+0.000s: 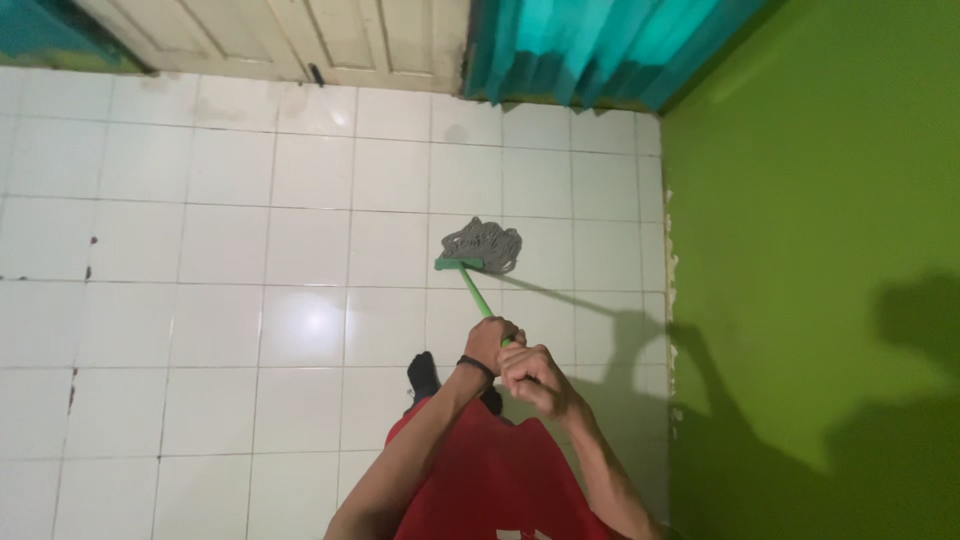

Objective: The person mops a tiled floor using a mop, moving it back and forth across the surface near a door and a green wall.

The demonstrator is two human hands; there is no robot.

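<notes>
Near the green wall [820,200], on white floor tiles [230,240], the grey mop head [482,245] lies flat, a tile short of the wall's foot. The left hand [490,342] and right hand [532,380] both wrap their fingers tight round the green handle [474,292], left lower down. Open tile spreads wide leftward; a cream door [300,40] and teal curtain [590,45] close the far edge.

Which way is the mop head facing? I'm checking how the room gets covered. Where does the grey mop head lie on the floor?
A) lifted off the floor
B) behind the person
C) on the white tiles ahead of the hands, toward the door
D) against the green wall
C: the grey mop head lies flat on the white tiles, ahead of both hands, clear of the green wall.
</notes>
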